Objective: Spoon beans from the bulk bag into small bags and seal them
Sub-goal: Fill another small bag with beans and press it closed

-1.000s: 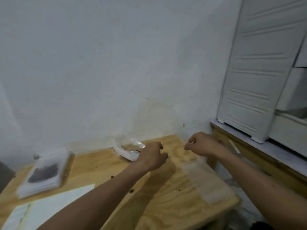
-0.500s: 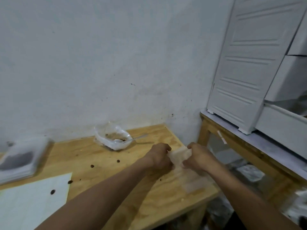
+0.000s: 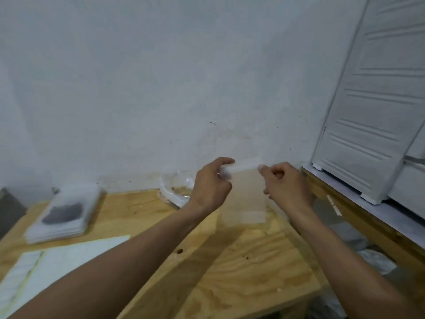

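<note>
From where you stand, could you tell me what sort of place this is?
Probably a plain back room or home workspace used for packing: a bare plywood table against a scuffed white wall, a stack of filled bags, and white plastic drawers alongside.

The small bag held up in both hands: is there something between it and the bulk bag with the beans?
The left hand that pinches the small bag lies between it and the bulk bag in this view; nothing else does.
</note>
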Tool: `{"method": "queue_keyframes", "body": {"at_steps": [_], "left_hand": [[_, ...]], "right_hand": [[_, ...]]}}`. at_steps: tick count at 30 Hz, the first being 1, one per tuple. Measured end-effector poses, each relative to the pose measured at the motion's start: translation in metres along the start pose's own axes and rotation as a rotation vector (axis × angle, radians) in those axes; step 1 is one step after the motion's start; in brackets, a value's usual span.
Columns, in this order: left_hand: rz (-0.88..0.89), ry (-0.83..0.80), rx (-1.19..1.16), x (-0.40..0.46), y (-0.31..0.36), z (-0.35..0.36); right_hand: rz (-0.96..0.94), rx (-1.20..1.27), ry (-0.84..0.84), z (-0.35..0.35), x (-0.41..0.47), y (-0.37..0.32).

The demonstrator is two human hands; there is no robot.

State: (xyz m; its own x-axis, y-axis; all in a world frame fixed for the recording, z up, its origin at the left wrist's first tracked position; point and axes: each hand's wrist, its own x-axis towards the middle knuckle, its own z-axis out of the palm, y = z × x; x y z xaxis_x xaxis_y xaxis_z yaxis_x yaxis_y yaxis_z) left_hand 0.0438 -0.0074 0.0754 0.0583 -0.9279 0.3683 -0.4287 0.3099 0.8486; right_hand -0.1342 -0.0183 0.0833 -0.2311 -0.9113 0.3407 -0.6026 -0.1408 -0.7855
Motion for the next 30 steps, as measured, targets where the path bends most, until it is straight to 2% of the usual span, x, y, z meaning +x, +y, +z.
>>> {"method": "queue_keyframes", "body": {"at_steps": [4,7,10,13,16,20,22,26,30], "left_hand": [[0.171,0.196,0.078,0.001,0.004,-0.039],[0.463,0.338,0.363,0.002,-0.003,-0.062],[0.748,0.47,0.703,0.001,-0.015,-0.081],[0.842,0.469,0.841,-0.007,-0.031,-0.099],[0.734,0.318,0.823,-0.018,-0.047,-0.113],[0.292,0.189,0.542,-0.037,-0.041,-0.12],[0.149,0.179,0.387,-0.038,-0.036,-0.122],[0.019,0.119,0.095,-0.038,-0.032,-0.127],[-0.107,0.098,-0.027,-0.037,-0.04,-0.136]], "right_hand": [[0.0,0.045,0.037,0.007,0.007,-0.049],[0.139,0.229,-0.214,0.014,0.005,-0.087],[0.217,0.29,-0.416,0.031,-0.002,-0.11],[0.242,0.39,-0.481,0.05,-0.006,-0.117],[0.253,0.498,-0.501,0.065,-0.008,-0.118],[0.166,0.551,-0.494,0.087,-0.016,-0.118],[0.12,0.565,-0.505,0.097,-0.022,-0.118],[0.014,0.547,-0.534,0.112,-0.028,-0.116],[-0.069,0.519,-0.575,0.119,-0.03,-0.115]]}}
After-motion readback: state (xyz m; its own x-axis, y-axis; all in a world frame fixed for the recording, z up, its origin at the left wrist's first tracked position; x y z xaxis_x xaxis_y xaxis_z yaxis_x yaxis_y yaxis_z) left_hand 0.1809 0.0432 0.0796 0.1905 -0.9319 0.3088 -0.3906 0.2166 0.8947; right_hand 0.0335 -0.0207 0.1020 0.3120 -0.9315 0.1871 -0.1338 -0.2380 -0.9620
